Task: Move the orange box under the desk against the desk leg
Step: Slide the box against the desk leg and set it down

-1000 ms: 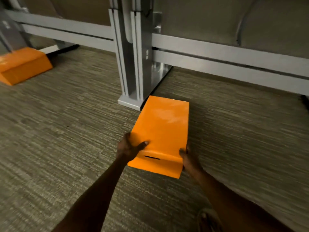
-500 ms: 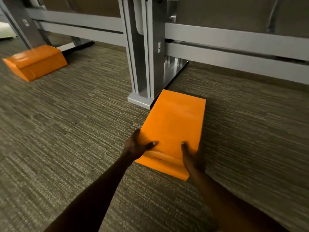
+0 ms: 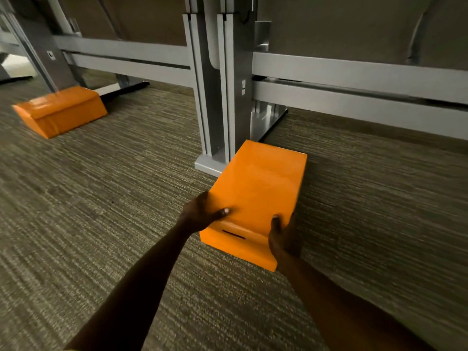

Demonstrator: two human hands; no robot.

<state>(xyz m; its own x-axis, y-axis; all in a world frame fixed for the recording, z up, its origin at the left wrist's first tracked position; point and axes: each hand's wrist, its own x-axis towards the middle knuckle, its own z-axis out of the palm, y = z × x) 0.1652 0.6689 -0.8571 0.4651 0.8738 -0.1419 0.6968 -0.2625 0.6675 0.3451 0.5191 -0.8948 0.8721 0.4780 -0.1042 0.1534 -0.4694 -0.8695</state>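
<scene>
- Orange box (image 3: 258,188) lies flat on the carpet (image 3: 101,211), its far left corner beside the foot of the grey desk leg (image 3: 217,97); whether box and foot touch cannot be told.
- Left hand (image 3: 200,215) grips the box's near left corner, thumb lying across the top face, fingers wrapped down the side.
- Right hand (image 3: 285,236) clasps the near right edge, thumb on top, fingers hidden along the side.
- A dark slot shows on the box's near sloped face, between the two hands.
- Grey crossbars (image 3: 354,72) run behind the leg on both sides.
- A second orange box (image 3: 60,111) sits on the carpet to the far left, well apart, at the base of another leg.
</scene>
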